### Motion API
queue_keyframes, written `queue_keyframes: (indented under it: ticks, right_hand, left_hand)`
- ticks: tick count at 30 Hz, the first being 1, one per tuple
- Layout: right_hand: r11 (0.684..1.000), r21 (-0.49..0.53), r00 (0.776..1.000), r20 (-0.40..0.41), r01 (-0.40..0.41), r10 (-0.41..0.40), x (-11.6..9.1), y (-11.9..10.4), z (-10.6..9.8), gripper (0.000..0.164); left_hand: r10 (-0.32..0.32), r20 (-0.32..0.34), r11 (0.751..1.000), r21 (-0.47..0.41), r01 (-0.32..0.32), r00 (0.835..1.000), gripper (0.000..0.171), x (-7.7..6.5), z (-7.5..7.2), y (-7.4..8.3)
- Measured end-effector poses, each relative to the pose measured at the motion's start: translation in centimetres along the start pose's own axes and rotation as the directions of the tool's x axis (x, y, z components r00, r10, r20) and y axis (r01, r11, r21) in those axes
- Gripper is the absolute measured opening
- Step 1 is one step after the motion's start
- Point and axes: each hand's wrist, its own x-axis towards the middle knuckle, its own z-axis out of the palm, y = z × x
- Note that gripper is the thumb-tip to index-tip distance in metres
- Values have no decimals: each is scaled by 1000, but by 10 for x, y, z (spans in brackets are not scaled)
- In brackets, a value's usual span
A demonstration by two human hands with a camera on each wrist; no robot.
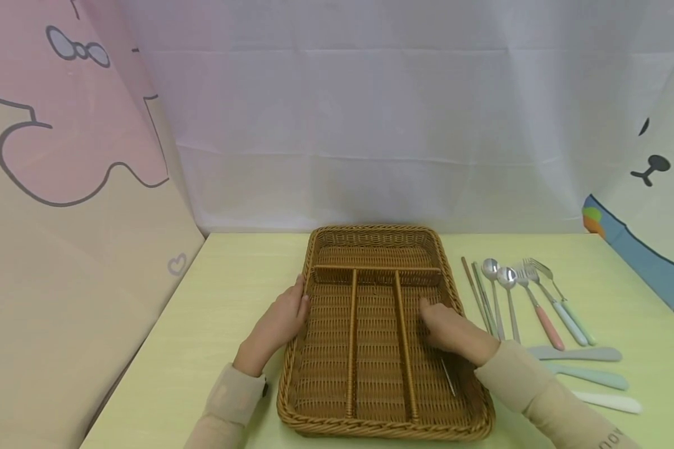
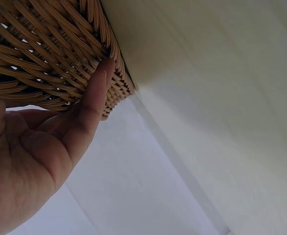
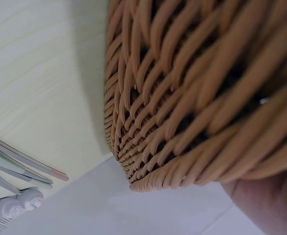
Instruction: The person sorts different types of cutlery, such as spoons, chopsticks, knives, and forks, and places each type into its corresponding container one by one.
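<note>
Watching thin metal piece (image 1: 448,377): lay in basket's (image 1: 337,426) right long compartment.
Right hand (image 1: 455,330): over it; grip, I couldn't tell.
Left hand (image 1: 278,319): fingers extended along basket's outer wall.
Far cross-divider (image 1: 376,270): overpushing, I judged, could jam it there.

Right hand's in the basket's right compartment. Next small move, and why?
Probably have the right hand settle the thin silvery piece flat in the right compartment: it shows below that hand, though any grip is hidden, and the left hand touches the left side of the basket.
</note>
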Motion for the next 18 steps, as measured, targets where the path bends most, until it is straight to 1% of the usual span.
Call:
queue_keyframes:
  ticks: [6,8,10,13,15,16,18]
  right_hand:
    - [998,-53,999,-24,34,-35,1,1,1,63]
    - [997,-59,998,-47,44,-47,1,1,1,60]
    - [995,-62,993,-86,72,-77,0,2,0,55]
    - [991,-64,978,-165,119,-128,0,4,-3,34]
    - [985,-70,961,-220,155,-167,0,6,-5,20]
    - [983,-71,952,-245,170,-182,0,7,-6,16]
    - [979,-78,935,-290,190,-205,0,9,-9,18]
  left_hand:
    - [3,0,1000,-6,-3,1000,51,0,0,1]
    - [5,0,1000,-11,-5,1000,51,0,0,1]
    - [6,2,1000,-13,-6,1000,51,0,0,1]
    - [5,4,1000,-12,-5,1000,51,0,0,1]
    - [5,3,1000,-8,-5,1000,51,0,0,1]
    - [5,2,1000,-8,-5,1000,51,0,0,1]
    - [6,1,1000,-6,-6,1000,51,0,-1,1]
